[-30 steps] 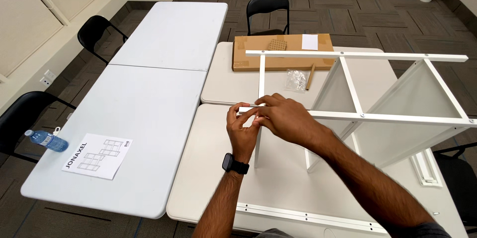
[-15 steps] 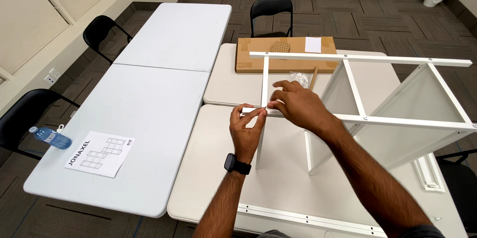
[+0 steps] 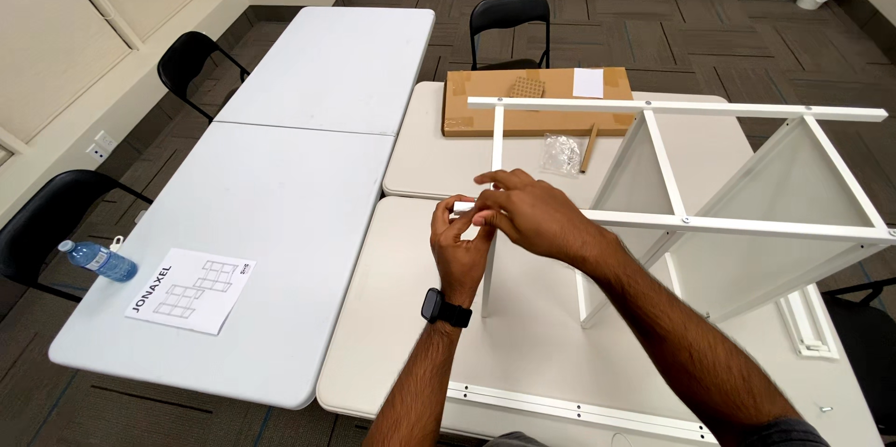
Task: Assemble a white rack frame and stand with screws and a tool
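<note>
The cardboard box (image 3: 537, 102) lay flat at the far end of the beige table (image 3: 411, 335), closed, its contents hidden; a small perforated brown pad (image 3: 526, 87) and a white slip (image 3: 588, 82) rested on its lid. Just in front of it sat a clear bag (image 3: 563, 153) of small hardware beside a wooden stick (image 3: 589, 148). A water bottle (image 3: 98, 260) lay on its side at the near left edge of the grey table (image 3: 280, 195), capped, next to an instruction sheet (image 3: 191, 289).

The frame (image 3: 681, 167) — white metal rails, joined by cross-bars — stood on the beige table, tilted toward the right; its near rail ran leftward to the hands. Both hands met at that rail's left end. The left hand (image 3: 459, 246), with a black watch (image 3: 444, 308) at the wrist, had thumb and fingers pinched on the rail end. The right hand (image 3: 532, 214) covered the same spot from above, fingers curled together over the rail — what lay under them could not be told. A loose white rail (image 3: 579, 407) lay along the table's near edge.
</note>
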